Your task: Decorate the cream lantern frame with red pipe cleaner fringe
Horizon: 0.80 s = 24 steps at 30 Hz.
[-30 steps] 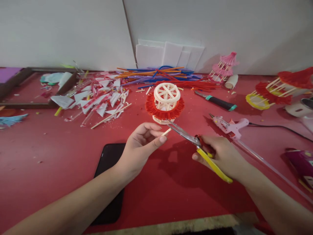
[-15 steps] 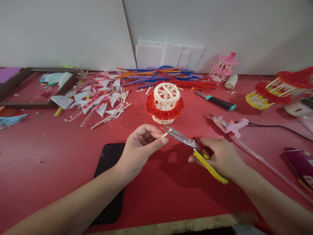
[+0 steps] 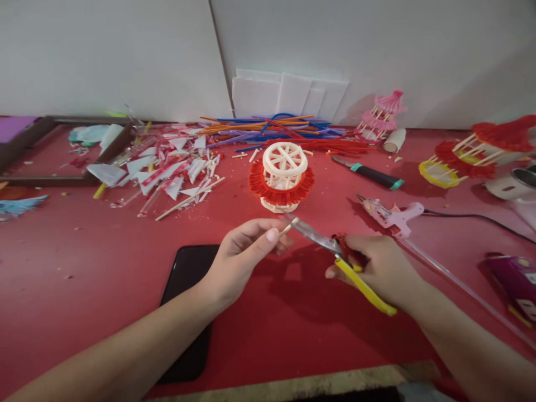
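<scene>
Between thumb and fingers, my left hand [image 3: 247, 251] pinches a short wooden stick [image 3: 288, 226] that points up and to the right. My right hand [image 3: 377, 265] grips a pair of scissors [image 3: 316, 235] with a red and a yellow handle. The blades lie at the free end of the stick; whether they touch it I cannot tell. Just beyond stands a small round model [image 3: 281, 177] with a cream spoked wheel on top, a red fuzzy ring around its middle and a cream base.
A black phone [image 3: 190, 312] lies partly under my left forearm. To the right are a pink glue gun [image 3: 393, 218], a utility knife [image 3: 372, 174] and a red and yellow model [image 3: 464, 156]. Pipe cleaners [image 3: 268, 129] and paper scraps [image 3: 167, 162] cover the back.
My left thumb has slid forward along the stick, and more of its tip shows. The scissors have shifted slightly to the right, and their blades look more closed.
</scene>
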Motion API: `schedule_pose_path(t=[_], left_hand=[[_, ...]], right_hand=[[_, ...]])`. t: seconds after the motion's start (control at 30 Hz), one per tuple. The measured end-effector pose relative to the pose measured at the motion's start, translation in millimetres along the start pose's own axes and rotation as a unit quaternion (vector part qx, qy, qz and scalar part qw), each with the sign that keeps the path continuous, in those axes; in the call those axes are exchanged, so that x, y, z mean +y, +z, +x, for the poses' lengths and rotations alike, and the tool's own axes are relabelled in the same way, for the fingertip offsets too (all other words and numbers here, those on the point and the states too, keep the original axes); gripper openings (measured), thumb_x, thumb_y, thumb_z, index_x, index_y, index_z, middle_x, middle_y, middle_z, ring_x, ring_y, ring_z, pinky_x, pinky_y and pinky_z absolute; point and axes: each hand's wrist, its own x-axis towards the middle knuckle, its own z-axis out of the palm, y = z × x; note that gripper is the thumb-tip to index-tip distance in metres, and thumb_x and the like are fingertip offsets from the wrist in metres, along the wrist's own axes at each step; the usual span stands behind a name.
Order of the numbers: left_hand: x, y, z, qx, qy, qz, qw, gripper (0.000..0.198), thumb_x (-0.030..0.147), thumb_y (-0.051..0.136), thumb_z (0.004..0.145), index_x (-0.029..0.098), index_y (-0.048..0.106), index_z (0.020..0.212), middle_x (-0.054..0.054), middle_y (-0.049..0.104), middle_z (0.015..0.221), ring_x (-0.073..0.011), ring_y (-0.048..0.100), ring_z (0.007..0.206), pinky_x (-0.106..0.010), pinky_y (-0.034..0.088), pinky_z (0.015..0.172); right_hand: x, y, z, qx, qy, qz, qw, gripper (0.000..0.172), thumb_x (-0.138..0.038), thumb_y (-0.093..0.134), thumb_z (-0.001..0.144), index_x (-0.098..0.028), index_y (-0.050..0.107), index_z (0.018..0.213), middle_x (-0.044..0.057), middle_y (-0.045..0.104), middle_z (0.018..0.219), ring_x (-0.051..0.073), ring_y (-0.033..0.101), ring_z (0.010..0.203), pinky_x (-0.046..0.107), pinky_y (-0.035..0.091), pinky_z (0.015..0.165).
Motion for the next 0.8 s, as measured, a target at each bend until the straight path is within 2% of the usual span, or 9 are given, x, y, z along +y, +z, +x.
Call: schedule_pose_path(t=[0.13, 0.23, 0.8], left_hand=[[-3.3, -1.1, 0.0, -0.015, 0.015, 0.012, 1.0, 0.011, 0.034, 0.085, 0.082, 0.026, 0.082, 0.088, 0.003, 0.08, 0.083, -0.0056, 0.072, 0.075, -0.01, 0.057, 0.073], [-3.5, -0.9, -0.5, -0.017, 0.027, 0.008, 0.999, 0.007, 0.029, 0.085, 0.082, 0.026, 0.081, 0.087, 0.003, 0.08, 0.083, -0.0053, 0.073, 0.075, -0.009, 0.058, 0.072], [4.1, 5.9, -0.1, -0.025, 0.011, -0.003, 1.0, 0.009, 0.025, 0.088, 0.077, 0.024, 0.08, 0.082, 0.004, 0.079, 0.08, -0.0049, 0.07, 0.071, -0.01, 0.055, 0.068]], right_hand=[[-1.2, 2.6, 1.0, 0.072, -0.083, -0.092, 0.99, 0.061, -0.08, 0.053, 0.083, -0.022, 0.044, 0.064, -0.005, 0.043, 0.053, 0.01, 0.039, 0.047, 0.025, 0.026, 0.05], [0.9, 3.3, 0.2, 0.102, -0.112, -0.131, 0.98, 0.057, -0.075, 0.051, 0.087, -0.022, 0.046, 0.068, -0.003, 0.049, 0.057, 0.012, 0.045, 0.049, 0.025, 0.029, 0.052], [-3.4, 0.9, -1.5, 0.087, -0.118, -0.141, 0.979, 0.052, -0.072, 0.05, 0.09, -0.023, 0.047, 0.073, -0.003, 0.051, 0.058, 0.013, 0.046, 0.049, 0.025, 0.029, 0.051]])
